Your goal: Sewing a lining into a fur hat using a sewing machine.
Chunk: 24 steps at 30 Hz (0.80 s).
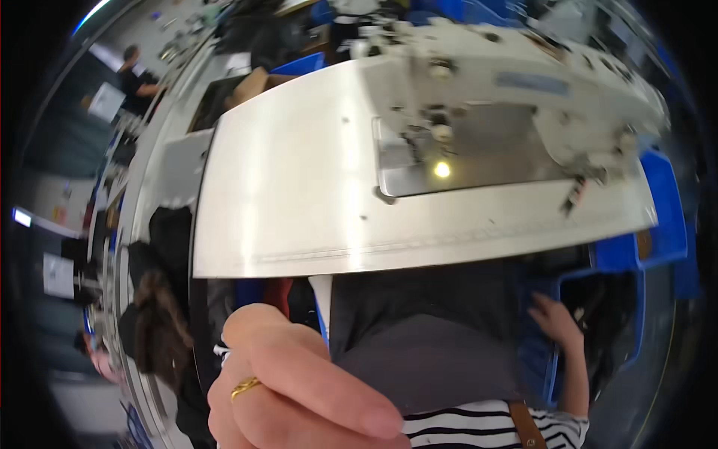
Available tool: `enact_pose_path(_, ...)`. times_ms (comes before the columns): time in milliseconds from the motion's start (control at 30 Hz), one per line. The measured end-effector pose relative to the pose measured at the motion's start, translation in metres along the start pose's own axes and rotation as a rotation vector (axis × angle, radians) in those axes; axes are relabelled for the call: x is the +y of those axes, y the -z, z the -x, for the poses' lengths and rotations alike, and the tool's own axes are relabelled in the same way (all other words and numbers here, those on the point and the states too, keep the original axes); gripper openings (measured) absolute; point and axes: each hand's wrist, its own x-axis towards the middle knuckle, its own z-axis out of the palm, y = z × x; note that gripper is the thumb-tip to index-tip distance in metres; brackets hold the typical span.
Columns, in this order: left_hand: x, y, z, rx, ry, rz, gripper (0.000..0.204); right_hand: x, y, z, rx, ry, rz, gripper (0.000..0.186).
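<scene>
My left hand (299, 378) is raised close to the camera at the lower middle, a gold ring on one finger. Its fingers are curled, and I cannot make out whether anything is inside them. My right hand (553, 319) is down at the right, fingers apart and slightly bent, at a blue bin (544, 378) with dark contents (609, 322). Dark grey cloth (419, 337) covers my lap. Above it is a white sewing machine (553, 82) on a pale tabletop (284, 179), with a metal plate and a small lit lamp.
Dark and brown garments (157, 314) lie left of the tabletop. Another blue bin (658, 202) is at the right, and blue containers (299, 63) stand behind. A person (134, 82) sits at the far upper left, another person (101, 355) at the lower left.
</scene>
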Motion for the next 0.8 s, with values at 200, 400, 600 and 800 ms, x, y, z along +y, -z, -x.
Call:
enact_pose_path(200,-0.004,0.047,0.040,0.227,-0.158,0.089,0.020,-0.070,-0.007,-0.023,-0.273,0.213,0.078,0.049)
enact_pose_path(400,-0.023,0.070,0.063,0.517,-0.312,0.110,0.014,-0.111,0.007,-0.053,-0.317,0.347,0.305,0.051)
enact_pose_path(600,0.019,0.105,0.104,0.560,-0.277,-0.246,0.020,-0.165,-0.003,-0.066,-0.336,0.455,0.397,0.049)
enact_pose_path(800,0.058,0.191,0.152,1.224,0.017,-0.625,0.021,-0.233,-0.006,-0.063,-0.486,0.318,0.555,0.048)
